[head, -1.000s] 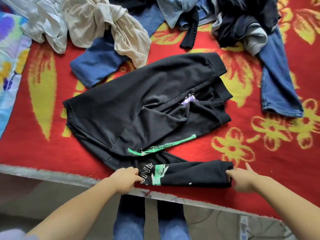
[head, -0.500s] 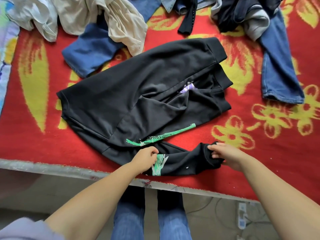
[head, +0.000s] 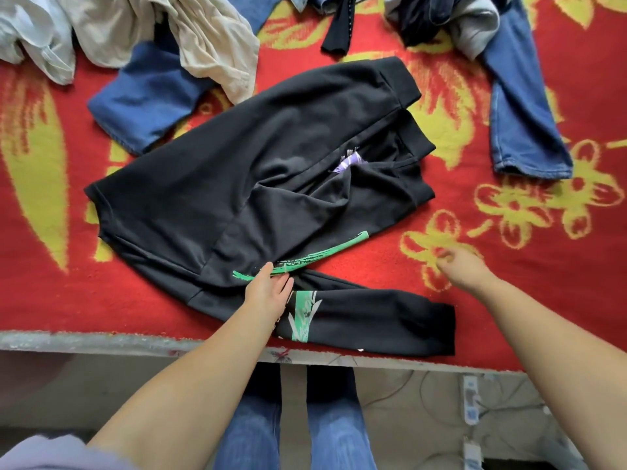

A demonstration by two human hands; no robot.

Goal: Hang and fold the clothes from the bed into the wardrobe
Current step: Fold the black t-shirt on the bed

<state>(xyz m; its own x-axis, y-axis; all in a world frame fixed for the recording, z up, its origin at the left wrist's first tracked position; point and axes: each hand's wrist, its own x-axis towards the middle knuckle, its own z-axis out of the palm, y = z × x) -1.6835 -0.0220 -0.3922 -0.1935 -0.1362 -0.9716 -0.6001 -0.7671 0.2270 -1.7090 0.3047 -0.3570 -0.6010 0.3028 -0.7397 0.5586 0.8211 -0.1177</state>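
A black sweatshirt (head: 258, 171) with green print lies spread on the red and yellow blanket (head: 509, 266) of the bed. One sleeve (head: 373, 320) stretches flat along the bed's near edge. My left hand (head: 268, 293) rests with straight fingers on the sweatshirt where the sleeve meets the body, by the green stripe. My right hand (head: 458, 266) hovers above the blanket, right of the sweatshirt, fingers loosely curled and holding nothing.
More clothes lie at the far side: a beige garment (head: 210, 39), a blue one (head: 149, 96), jeans (head: 522, 106) and a dark pile with a grey piece (head: 475, 25). The bed's edge (head: 101, 340) runs below; a power strip (head: 471, 405) and cables lie on the floor.
My right hand let go of the sleeve cuff and lifted away to the right. The sleeve lies stretched flat along the edge again. My left hand opened and pressed flat.
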